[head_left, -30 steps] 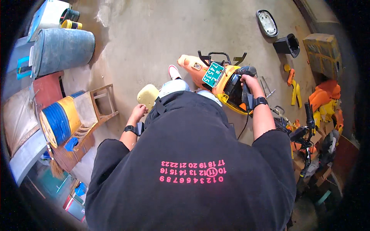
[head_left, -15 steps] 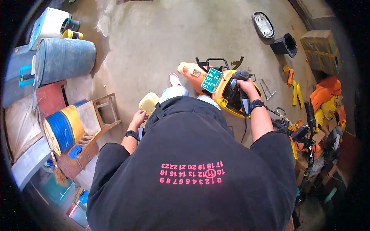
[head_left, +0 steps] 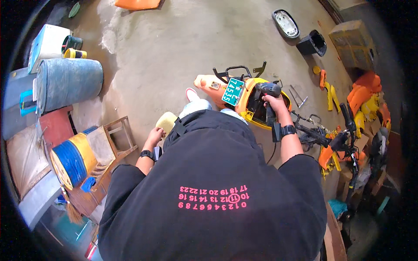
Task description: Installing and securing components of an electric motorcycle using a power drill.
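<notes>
My right hand (head_left: 274,103) grips the handle of a dark power drill (head_left: 270,89), held over the open yellow rear body (head_left: 251,98) of a scooter. A green number plate (head_left: 233,92) is fixed to that body's orange side panel (head_left: 208,82), near a black metal rack (head_left: 239,69). On the left, my left hand (head_left: 154,136) hangs beside a pale yellow seat pad (head_left: 167,121). Its fingers are curled closed; whatever they hold, if anything, is too small to make out. The drill's tip is hard to tell against the dark opening.
Black handlebars (head_left: 348,130) and loose orange panels (head_left: 365,91) lie to the right. Farther off are a seat shell (head_left: 286,24), a black bin (head_left: 311,43) and a taped carton (head_left: 353,43). A blue barrel (head_left: 72,82) and wooden chair (head_left: 119,135) stand at left.
My right hand has tilted the drill, so more of its body and handle shows over the scooter's opening. The view has shifted slightly, and an orange piece now appears at the top edge.
</notes>
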The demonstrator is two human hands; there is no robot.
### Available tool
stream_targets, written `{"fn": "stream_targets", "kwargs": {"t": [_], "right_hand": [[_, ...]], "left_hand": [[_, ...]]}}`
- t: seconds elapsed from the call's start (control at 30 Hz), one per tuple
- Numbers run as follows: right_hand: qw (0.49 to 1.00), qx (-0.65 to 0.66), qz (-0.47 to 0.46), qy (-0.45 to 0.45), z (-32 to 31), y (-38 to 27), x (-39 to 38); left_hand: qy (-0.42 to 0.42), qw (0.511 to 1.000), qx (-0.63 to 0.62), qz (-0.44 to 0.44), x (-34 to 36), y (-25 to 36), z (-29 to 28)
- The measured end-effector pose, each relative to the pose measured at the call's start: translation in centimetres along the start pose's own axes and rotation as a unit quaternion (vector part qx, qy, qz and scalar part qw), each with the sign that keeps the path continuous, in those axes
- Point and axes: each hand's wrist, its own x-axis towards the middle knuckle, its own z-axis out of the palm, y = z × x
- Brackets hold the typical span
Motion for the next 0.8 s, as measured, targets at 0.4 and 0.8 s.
{"fn": "stream_targets", "kwargs": {"t": [0.4, 0.8], "right_hand": [[0.960, 0.257, 0.109, -0.025, -0.7, 9.2, -9.5], [0.966, 0.238, 0.096, -0.039, 1.4, 12.0, -9.1]], "left_hand": [[-0.017, 0.989, 0.134, 0.062, 0.0, 2.8, -0.6], [-0.015, 0.993, 0.115, 0.029, 1.1, 3.8, -3.3]]}}
